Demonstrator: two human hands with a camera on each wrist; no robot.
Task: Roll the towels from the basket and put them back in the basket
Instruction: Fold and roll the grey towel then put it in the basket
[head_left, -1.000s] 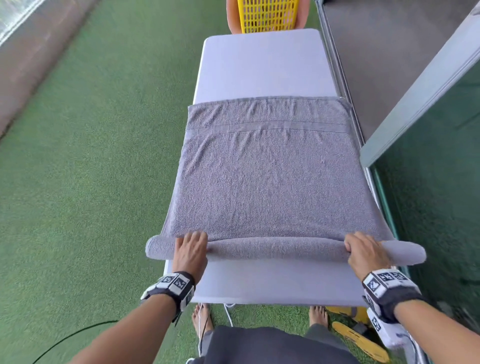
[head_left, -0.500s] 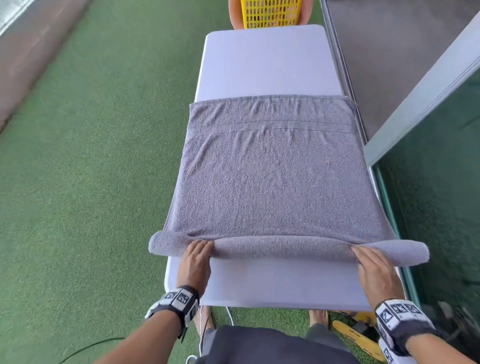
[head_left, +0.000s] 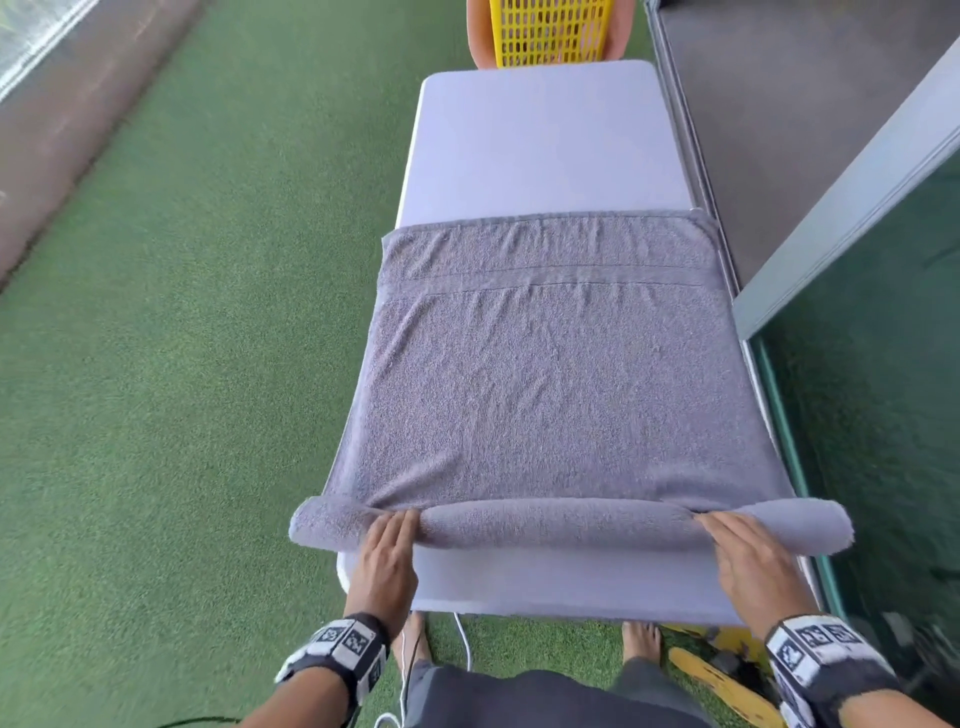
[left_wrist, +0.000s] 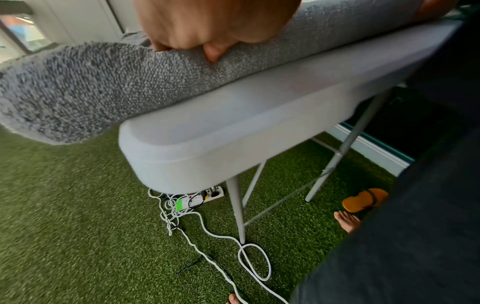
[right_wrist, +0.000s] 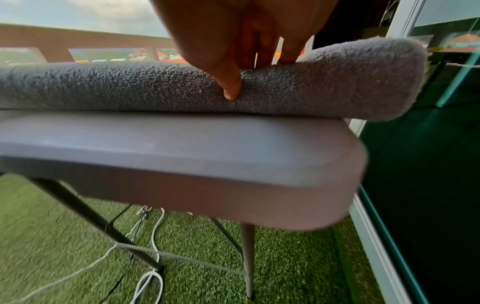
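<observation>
- The grey towel (head_left: 558, 384) lies spread along the white folding table (head_left: 545, 150), its near end turned up into a thick roll (head_left: 558, 522) that runs across the table's near end and overhangs both long edges.
- The left hand (head_left: 387, 558) lies flat on the roll near its left end, fingers straight and held together, tips pressing into the terry; in the left wrist view the thumb (left_wrist: 214, 54) pushes against the near side of the roll (left_wrist: 161, 67).
- The right hand (head_left: 745, 558) rests the same way near the roll's right end, fingers extended over the top; in the right wrist view the thumb (right_wrist: 231, 86) digs into the front of the roll (right_wrist: 324, 82). Neither hand closes around the cloth.
- The unrolled part lies fairly flat with light wrinkles, a woven band crossing it near the far hem; bare tabletop shows beyond it.
- The yellow basket (head_left: 550, 31) stands past the far end of the table, well apart from the towel.
- Green artificial turf (head_left: 182, 364) covers the floor; a glass panel in a pale frame (head_left: 852, 208) runs along the table's right side.
- Under the table lie white cables (left_wrist: 207, 232) and a power strip (left_wrist: 201, 198), with an orange sandal (left_wrist: 363, 199) beside the person's bare foot (left_wrist: 346, 222).
</observation>
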